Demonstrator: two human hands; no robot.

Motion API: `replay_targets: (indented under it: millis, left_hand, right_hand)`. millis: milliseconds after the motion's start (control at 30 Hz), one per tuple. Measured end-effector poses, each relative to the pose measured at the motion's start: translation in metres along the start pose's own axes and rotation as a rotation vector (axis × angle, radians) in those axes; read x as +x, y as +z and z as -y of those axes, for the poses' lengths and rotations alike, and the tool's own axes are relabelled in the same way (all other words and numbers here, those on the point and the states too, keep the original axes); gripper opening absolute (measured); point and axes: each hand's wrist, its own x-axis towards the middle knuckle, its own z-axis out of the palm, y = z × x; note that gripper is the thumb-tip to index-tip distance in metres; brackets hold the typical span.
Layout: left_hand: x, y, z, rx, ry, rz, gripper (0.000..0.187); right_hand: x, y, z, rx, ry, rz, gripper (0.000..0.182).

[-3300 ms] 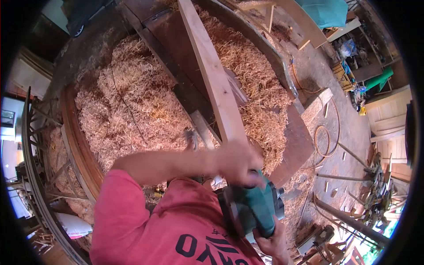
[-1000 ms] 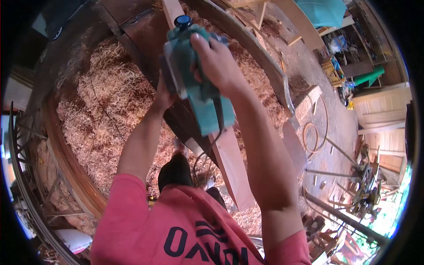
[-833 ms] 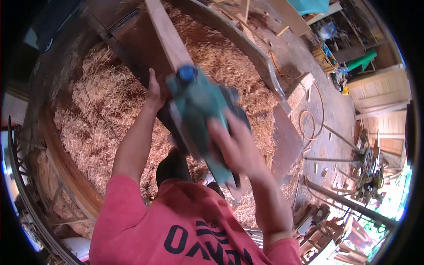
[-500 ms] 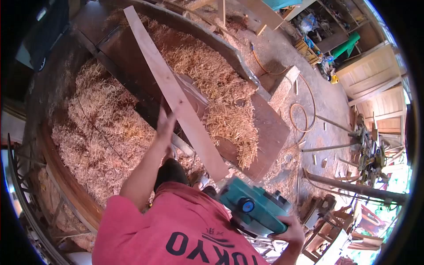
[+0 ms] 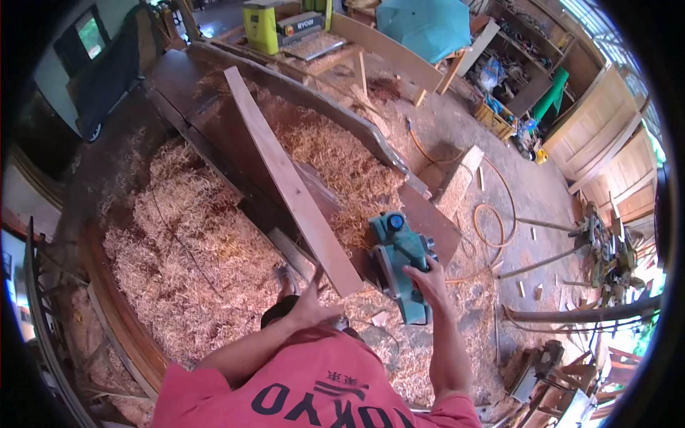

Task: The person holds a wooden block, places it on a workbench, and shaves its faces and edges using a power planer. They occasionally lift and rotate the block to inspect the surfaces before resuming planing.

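My right hand (image 5: 429,279) grips the handle of a teal electric planer (image 5: 401,251). The tool is held tilted on its side, just right of the near end of a long wooden board (image 5: 291,184). That board lies lengthwise across a dark brown workbench (image 5: 439,225), with wood shavings (image 5: 353,153) heaped beside it. My left hand (image 5: 312,305) is open at the left edge of the board's near end, thumb and fingers apart, fingertips right at the wood.
Deep shavings (image 5: 196,221) cover the floor on the left. An orange hose (image 5: 512,203) coils on the floor at right, near a wooden block (image 5: 460,178). A green Ryobi machine (image 5: 260,28) stands at the back. Metal pipes (image 5: 581,314) stick out on the right.
My right hand has brought the planer forward and up, from close to my body to beside the board. My left hand has slid back toward the board's near end. The view has tilted up.
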Motion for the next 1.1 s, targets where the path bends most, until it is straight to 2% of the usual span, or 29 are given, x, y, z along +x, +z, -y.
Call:
replay_targets:
  millis: [67, 133, 200, 233, 267, 300, 333, 367, 467, 567, 600, 633, 733, 800, 833, 933, 967, 1067, 1100]
  left_hand:
    - [-0.017, -0.006, 0.039, -0.025, -0.114, 0.133, 0.079]
    - [-0.031, -0.014, 0.070, -0.092, -0.264, 0.199, 0.061]
    - [-0.033, -0.019, 0.087, -0.122, -0.365, 0.144, 0.045]
    - [-0.028, -0.026, 0.098, -0.072, -0.336, 0.156, 0.043]
    - [-0.024, -0.034, 0.108, -0.021, -0.307, 0.167, 0.042]
    - [-0.017, -0.027, 0.061, -0.118, -0.453, 0.039, 0.042]
    - [-0.015, -0.022, 0.032, -0.219, -0.597, -0.090, 0.043]
    - [-0.012, -0.025, 0.036, -0.213, -0.585, -0.062, 0.047]
    - [-0.010, -0.027, 0.047, -0.299, -0.580, -0.107, 0.058]
    - [-0.030, -0.026, 0.045, -0.425, -0.590, -0.162, 0.064]
    - [-0.039, -0.026, 0.041, -0.471, -0.601, -0.200, 0.066]
    - [-0.048, -0.034, 0.070, -0.671, -0.520, -0.163, 0.077]
    - [-0.095, -0.025, 0.001, -1.105, -0.247, 0.102, 0.082]
    - [-0.118, -0.016, -0.061, -1.149, -0.203, 0.035, 0.081]
    - [-0.124, -0.013, -0.084, -1.173, -0.181, -0.003, 0.080]
    - [-0.130, -0.025, -0.128, -1.161, 0.002, -0.082, 0.076]
    - [-0.129, -0.024, -0.149, -1.125, 0.036, -0.142, 0.074]
    - [-0.112, -0.021, -0.208, -1.029, 0.150, -0.292, 0.071]
    - [-0.107, -0.022, -0.224, -0.998, 0.181, -0.322, 0.070]
  right_hand:
    - [0.027, 0.013, -0.011, 0.082, -0.024, 0.002, 0.024]
    - [0.024, 0.021, -0.010, -0.275, -0.255, -0.203, 0.044]
    - [0.018, 0.024, 0.003, -0.646, -0.491, -0.423, 0.065]
    - [-0.004, 0.038, 0.033, -0.651, -0.464, -0.444, 0.085]
    - [-0.016, 0.052, 0.048, -0.614, -0.545, -0.256, 0.091]
    - [-0.025, 0.069, 0.056, -0.575, -0.626, -0.066, 0.096]
    - [-0.036, 0.102, 0.039, -0.546, -0.582, -0.048, 0.091]
    - [-0.035, 0.122, 0.038, -0.539, -0.380, 0.214, 0.091]
    - [-0.042, 0.147, 0.040, -0.519, -0.275, 0.135, 0.091]
    - [-0.053, 0.141, 0.045, -0.520, -0.225, 0.175, 0.085]
    - [-0.062, 0.135, 0.051, -0.412, -0.213, 0.210, 0.083]
    - [-0.075, 0.126, 0.057, -0.301, -0.192, 0.247, 0.081]
    - [-0.098, 0.106, 0.063, 0.105, -0.061, 0.434, 0.066]
    - [-0.109, 0.101, 0.059, 0.443, 0.118, 0.585, 0.062]
    - [-0.117, 0.096, 0.066, 0.500, 0.151, 0.657, 0.068]
    - [-0.128, 0.091, 0.082, 0.857, 0.130, 0.831, 0.084]
    - [-0.133, 0.088, 0.096, 0.856, 0.072, 0.861, 0.095]
    - [-0.127, 0.090, 0.104, 0.887, -0.130, 0.831, 0.094]
    - [-0.114, 0.095, 0.087, 0.925, -0.172, 0.904, 0.091]
